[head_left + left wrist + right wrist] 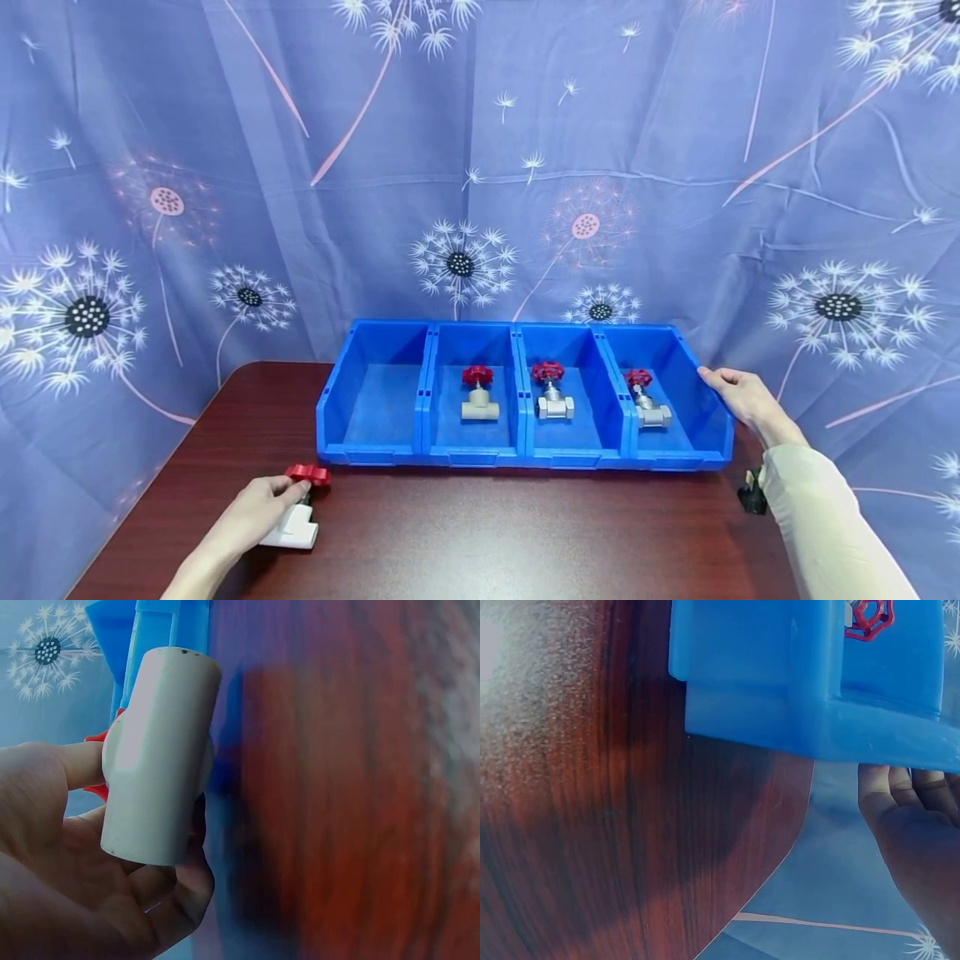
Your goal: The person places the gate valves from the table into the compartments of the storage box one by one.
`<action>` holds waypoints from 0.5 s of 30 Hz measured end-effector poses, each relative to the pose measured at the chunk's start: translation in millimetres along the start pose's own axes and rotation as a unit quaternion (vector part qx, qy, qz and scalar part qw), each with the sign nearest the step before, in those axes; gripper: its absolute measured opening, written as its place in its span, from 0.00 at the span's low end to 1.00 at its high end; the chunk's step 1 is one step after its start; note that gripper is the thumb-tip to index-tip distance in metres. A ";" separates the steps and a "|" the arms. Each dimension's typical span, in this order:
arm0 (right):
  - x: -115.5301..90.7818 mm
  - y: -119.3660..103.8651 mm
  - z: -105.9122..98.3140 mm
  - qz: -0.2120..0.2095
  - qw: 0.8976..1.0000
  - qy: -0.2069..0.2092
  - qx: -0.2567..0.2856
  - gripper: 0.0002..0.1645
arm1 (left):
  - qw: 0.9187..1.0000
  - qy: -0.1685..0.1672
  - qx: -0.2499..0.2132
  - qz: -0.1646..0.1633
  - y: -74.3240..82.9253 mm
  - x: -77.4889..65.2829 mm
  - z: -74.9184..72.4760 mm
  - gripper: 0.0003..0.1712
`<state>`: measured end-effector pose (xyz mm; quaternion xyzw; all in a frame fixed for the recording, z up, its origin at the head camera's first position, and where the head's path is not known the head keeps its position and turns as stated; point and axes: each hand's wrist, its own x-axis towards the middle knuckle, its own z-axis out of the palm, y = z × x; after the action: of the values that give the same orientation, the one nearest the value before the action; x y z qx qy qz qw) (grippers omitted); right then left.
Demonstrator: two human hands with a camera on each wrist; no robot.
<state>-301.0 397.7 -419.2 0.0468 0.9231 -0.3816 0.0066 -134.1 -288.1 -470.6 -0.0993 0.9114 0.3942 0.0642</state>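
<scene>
My left hand (258,512) holds a white plastic valve (294,532) with a red handwheel (309,475), just above the table at front left. In the left wrist view the white pipe body (161,757) faces the camera; thumb and fingers pinch it from behind. My right hand (750,404) touches the right end wall of the blue bins (472,458), fingertips at the rim. From the right wrist view its fingers (881,791) lie nearly straight along that wall's outside. A beige valve (480,408) and two metal valves (555,407) (652,415), all with red handwheels, sit in separate bins.
The bins stand in a row at the back of the dark brown wooden table (480,533). A small black object (752,493) lies beside the right sleeve, partly hidden. A blue dandelion-patterned curtain (480,167) hangs behind.
</scene>
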 end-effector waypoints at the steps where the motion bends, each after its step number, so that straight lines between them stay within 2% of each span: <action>1: 0.0 0.1 0.3 -0.001 1.000 -0.002 0.002 0.40 | 1.000 -0.001 -0.002 -0.002 0.2 -0.2 0.2 0.15; 6: 0.5 0.0 0.8 0.005 1.000 -0.005 0.008 0.40 | 1.000 -0.005 -0.018 -0.008 1.0 -1.2 -0.1 0.16; 15: 0.5 0.1 0.6 0.011 1.000 -0.005 0.007 0.40 | 1.000 -0.006 -0.028 0.001 7.9 -1.9 -6.0 0.18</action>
<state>-301.5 397.4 -419.7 0.0550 0.9200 -0.3878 0.0148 -134.3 -286.9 -460.5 -0.0977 0.8997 0.4202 0.0668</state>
